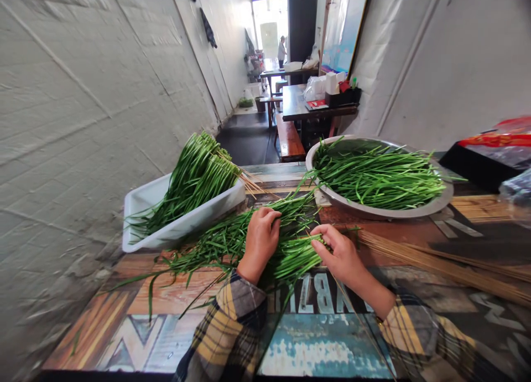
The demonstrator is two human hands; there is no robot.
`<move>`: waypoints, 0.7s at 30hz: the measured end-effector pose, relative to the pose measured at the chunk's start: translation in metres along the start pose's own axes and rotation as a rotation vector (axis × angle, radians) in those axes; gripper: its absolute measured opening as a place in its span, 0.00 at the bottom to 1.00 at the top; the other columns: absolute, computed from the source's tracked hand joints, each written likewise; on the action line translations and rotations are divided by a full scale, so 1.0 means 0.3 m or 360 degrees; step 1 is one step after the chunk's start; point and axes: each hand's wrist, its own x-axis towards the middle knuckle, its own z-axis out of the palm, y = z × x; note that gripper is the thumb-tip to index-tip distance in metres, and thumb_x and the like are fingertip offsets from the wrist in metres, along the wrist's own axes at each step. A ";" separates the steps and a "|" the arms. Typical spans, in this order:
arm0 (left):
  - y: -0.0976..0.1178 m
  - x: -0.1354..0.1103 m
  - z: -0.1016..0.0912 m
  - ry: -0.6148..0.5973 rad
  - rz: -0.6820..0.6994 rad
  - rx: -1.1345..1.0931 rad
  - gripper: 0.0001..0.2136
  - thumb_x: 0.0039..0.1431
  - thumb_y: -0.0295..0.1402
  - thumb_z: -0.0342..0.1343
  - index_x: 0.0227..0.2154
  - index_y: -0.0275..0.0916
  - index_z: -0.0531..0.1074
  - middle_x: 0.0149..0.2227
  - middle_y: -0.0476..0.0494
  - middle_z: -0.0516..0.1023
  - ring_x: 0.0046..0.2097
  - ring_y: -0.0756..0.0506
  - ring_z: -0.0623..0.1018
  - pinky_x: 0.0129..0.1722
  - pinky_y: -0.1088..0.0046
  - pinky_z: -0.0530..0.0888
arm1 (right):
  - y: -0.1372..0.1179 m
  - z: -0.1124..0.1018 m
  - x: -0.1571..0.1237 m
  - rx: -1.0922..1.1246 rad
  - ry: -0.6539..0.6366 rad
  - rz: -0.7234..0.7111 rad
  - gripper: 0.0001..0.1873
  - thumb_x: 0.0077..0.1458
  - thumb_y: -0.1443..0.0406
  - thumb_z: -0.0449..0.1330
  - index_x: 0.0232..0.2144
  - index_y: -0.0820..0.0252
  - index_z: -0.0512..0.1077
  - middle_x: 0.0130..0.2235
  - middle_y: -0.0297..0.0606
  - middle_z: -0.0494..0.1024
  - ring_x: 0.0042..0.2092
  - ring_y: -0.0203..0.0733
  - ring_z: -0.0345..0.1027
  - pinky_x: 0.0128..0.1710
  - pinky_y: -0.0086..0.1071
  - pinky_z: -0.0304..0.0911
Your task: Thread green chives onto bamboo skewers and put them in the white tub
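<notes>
Bunching step, seemingly: left hand (260, 239) fingers (271, 218) curled round chives (215, 243) at mid worktop (166, 299), right hand (341, 256) fingers (322, 237) pinching the cut ends; next calls for keeping ends level, grip firm.

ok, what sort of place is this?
Probably an eatery's prep spot: left hand and right hand hold chives beside bamboo skewers, a metal basin holds more, dining tables and benches behind.

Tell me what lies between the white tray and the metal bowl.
In the head view, bamboo skewer ends and loose chive leaves on the table.
</notes>
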 end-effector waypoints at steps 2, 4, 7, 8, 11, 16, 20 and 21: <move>0.010 0.000 -0.007 -0.0105 0.0070 0.0081 0.08 0.60 0.26 0.53 0.38 0.38 0.76 0.40 0.42 0.77 0.44 0.43 0.72 0.46 0.65 0.70 | -0.001 0.000 0.001 0.0002 0.0003 -0.0002 0.09 0.56 0.62 0.53 0.36 0.60 0.68 0.22 0.26 0.56 0.23 0.34 0.55 0.25 0.28 0.52; 0.018 0.002 -0.016 -0.0197 0.0089 0.0211 0.08 0.60 0.26 0.53 0.38 0.39 0.77 0.41 0.43 0.77 0.44 0.42 0.72 0.45 0.65 0.69 | -0.003 0.000 0.001 -0.0008 0.0016 -0.0017 0.09 0.56 0.62 0.53 0.36 0.60 0.68 0.22 0.26 0.57 0.23 0.34 0.55 0.26 0.28 0.51; 0.025 0.006 -0.032 -0.0235 0.0005 0.0499 0.10 0.62 0.27 0.51 0.40 0.39 0.77 0.42 0.42 0.78 0.44 0.41 0.72 0.42 0.64 0.68 | -0.007 0.004 0.001 -0.0023 0.0042 -0.0049 0.08 0.56 0.63 0.53 0.36 0.61 0.69 0.23 0.27 0.60 0.25 0.35 0.56 0.27 0.28 0.52; 0.026 0.007 -0.037 -0.0238 -0.0019 0.0591 0.11 0.62 0.27 0.50 0.40 0.40 0.77 0.42 0.42 0.78 0.44 0.41 0.72 0.41 0.64 0.68 | -0.008 0.005 0.001 -0.0026 0.0046 -0.0061 0.08 0.56 0.63 0.53 0.35 0.61 0.69 0.24 0.28 0.60 0.25 0.35 0.57 0.27 0.28 0.52; 0.024 0.009 -0.046 -0.0299 -0.0022 0.0783 0.11 0.62 0.27 0.48 0.38 0.40 0.77 0.41 0.41 0.77 0.42 0.40 0.72 0.39 0.64 0.67 | -0.010 0.012 0.005 -0.0032 0.0055 -0.0090 0.08 0.55 0.64 0.52 0.35 0.61 0.69 0.23 0.28 0.60 0.26 0.35 0.58 0.28 0.28 0.52; 0.022 0.012 -0.043 -0.0316 0.0003 0.0858 0.08 0.60 0.27 0.52 0.34 0.40 0.76 0.42 0.41 0.76 0.42 0.40 0.72 0.37 0.64 0.66 | -0.012 0.017 0.017 -0.0050 0.0075 -0.0117 0.08 0.55 0.64 0.52 0.35 0.61 0.69 0.23 0.27 0.56 0.26 0.35 0.57 0.27 0.28 0.52; 0.023 0.008 -0.041 -0.0222 0.0054 0.0776 0.08 0.60 0.28 0.52 0.29 0.40 0.75 0.38 0.43 0.76 0.42 0.40 0.72 0.38 0.63 0.66 | -0.009 0.016 0.015 -0.0039 0.0071 -0.0100 0.08 0.55 0.64 0.52 0.35 0.60 0.69 0.23 0.26 0.56 0.25 0.35 0.56 0.27 0.28 0.52; 0.021 0.008 -0.041 -0.0170 0.0060 0.0704 0.08 0.60 0.28 0.52 0.28 0.40 0.75 0.38 0.43 0.76 0.42 0.40 0.72 0.39 0.63 0.66 | -0.007 0.016 0.013 -0.0041 0.0069 -0.0095 0.09 0.55 0.64 0.52 0.35 0.60 0.69 0.23 0.26 0.56 0.25 0.35 0.56 0.27 0.28 0.52</move>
